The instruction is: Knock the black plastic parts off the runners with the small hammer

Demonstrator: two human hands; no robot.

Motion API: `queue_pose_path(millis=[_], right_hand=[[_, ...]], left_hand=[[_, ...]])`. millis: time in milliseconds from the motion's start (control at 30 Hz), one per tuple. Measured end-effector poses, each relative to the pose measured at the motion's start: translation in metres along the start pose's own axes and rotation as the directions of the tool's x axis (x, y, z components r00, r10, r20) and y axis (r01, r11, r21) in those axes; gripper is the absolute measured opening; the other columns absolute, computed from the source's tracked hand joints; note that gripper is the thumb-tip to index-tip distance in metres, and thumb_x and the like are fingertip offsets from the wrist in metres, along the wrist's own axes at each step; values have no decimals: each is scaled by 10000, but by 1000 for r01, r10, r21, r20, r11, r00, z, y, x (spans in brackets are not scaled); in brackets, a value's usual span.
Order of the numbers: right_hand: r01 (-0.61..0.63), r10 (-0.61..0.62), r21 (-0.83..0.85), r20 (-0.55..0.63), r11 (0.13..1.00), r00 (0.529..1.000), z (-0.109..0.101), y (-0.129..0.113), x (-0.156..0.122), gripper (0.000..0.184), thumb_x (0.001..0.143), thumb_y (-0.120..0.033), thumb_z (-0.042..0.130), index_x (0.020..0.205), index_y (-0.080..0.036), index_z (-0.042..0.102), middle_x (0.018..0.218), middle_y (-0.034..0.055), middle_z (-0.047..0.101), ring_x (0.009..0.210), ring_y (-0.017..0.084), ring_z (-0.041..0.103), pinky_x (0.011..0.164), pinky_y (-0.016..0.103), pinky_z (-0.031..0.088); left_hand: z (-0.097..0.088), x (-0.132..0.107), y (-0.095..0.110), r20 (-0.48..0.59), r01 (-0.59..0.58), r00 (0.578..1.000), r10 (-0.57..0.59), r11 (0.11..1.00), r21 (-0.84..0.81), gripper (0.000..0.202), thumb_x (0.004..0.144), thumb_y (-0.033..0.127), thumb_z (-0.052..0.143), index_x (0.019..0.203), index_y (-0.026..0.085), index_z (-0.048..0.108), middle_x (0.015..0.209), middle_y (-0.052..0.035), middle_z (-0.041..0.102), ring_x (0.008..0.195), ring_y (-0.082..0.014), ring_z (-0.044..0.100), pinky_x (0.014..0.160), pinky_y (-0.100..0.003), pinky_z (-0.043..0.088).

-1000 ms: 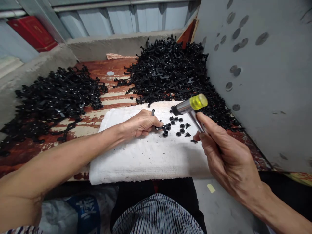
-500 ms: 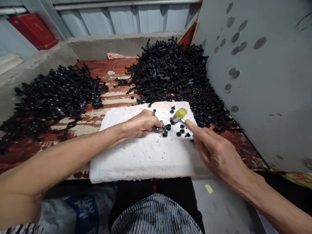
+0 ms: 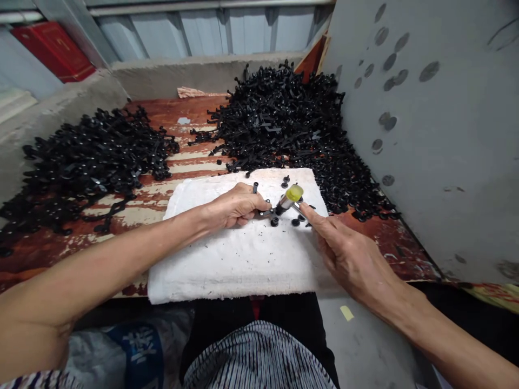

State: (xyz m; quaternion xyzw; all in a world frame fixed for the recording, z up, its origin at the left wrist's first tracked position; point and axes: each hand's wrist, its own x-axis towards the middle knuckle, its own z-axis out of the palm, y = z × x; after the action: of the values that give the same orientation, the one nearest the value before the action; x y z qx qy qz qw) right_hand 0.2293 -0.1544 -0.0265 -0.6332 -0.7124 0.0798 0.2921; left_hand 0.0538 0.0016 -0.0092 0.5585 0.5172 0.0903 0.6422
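Observation:
My left hand [image 3: 233, 206] rests on a white cloth pad [image 3: 243, 254], its fingers pinched on a small black plastic part [image 3: 268, 212]. My right hand [image 3: 348, 254] grips the metal handle of a small hammer [image 3: 288, 199] with a yellow end. The hammer's dark face is down on the black part, right beside my left fingertips. Several loose black caps [image 3: 298, 220] lie on the pad around the hammer head.
A big heap of black plastic parts [image 3: 284, 119] fills the back right of the worn red board [image 3: 178, 162]. Another heap [image 3: 89, 162] lies at the left. A grey panel [image 3: 425, 135] rises on the right. Concrete ledges border the back and left.
The hammer has swung down from a raised position onto the black part held by my left hand. My left hand has stayed in place.

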Motion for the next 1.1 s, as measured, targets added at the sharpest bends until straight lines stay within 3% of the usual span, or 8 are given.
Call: queue_pose_path(millis=[100, 167, 300, 367, 433, 600, 1100], right_hand=[[-121, 133, 208, -43, 971, 990, -3, -1, -3, 454, 934, -244, 431, 1367, -206, 561, 869, 81, 661, 697, 177, 610, 719, 362, 545], [-240, 286, 370, -74, 898, 955, -4, -1, -10, 448, 933, -297, 474, 1368, -216, 545, 814, 50, 645, 634, 151, 572, 629, 310, 528], [-434, 518, 649, 71, 625, 853, 0, 1, -23, 458, 903, -408, 532, 1322, -223, 535, 764, 11, 630, 451, 93, 414, 391, 229, 369], [-460, 561, 731, 128, 504, 818, 5, 2, -26, 477, 881, -441, 553, 1305, -225, 520, 785, 8, 638, 419, 76, 378, 358, 219, 326], [-459, 588, 772, 138, 440, 797, 8, 2, -27, 499, 859, -462, 576, 1295, -227, 509, 810, 10, 644, 409, 71, 375, 344, 215, 313], [-453, 593, 785, 137, 424, 793, 11, 2, -27, 530, 838, -466, 596, 1295, -212, 508, 824, 17, 652, 415, 67, 384, 353, 211, 313], [-440, 558, 783, 146, 440, 817, 9, 4, -28, 486, 865, -427, 571, 1300, -218, 516, 808, 8, 633, 434, 70, 378, 386, 216, 307]], left_hand=[[-4, -8, 4, 42, -50, 998, 51, 998, -25, 166, 835, 149, 602, 707, 180, 502, 562, 27, 492, 377, -31, 324, 376, -206, 152], [-4, -15, 3, 75, -118, 990, 121, 992, -45, 125, 882, 176, 555, 762, 166, 520, 648, 4, 549, 390, -19, 341, 371, -196, 181], [6, -26, -8, 199, -216, 958, 208, 976, 15, 167, 908, 222, 534, 759, 149, 515, 590, 10, 541, 418, -22, 397, 408, -179, 249], [15, -28, -12, 264, -235, 941, 213, 971, 54, 166, 892, 228, 550, 751, 157, 500, 554, 13, 543, 446, -46, 460, 423, -180, 265], [23, -27, -14, 320, -263, 921, 221, 960, 95, 170, 881, 240, 554, 741, 164, 493, 538, 18, 546, 448, -57, 467, 422, -186, 255], [31, -21, -13, 379, -315, 898, 223, 928, 199, 301, 882, 299, 542, 621, 168, 468, 545, 19, 539, 417, -37, 352, 410, -203, 220], [31, -16, -10, 361, -361, 905, 224, 855, 374, 329, 896, 319, 500, 613, 155, 534, 519, 37, 473, 441, -48, 343, 437, -221, 238]])
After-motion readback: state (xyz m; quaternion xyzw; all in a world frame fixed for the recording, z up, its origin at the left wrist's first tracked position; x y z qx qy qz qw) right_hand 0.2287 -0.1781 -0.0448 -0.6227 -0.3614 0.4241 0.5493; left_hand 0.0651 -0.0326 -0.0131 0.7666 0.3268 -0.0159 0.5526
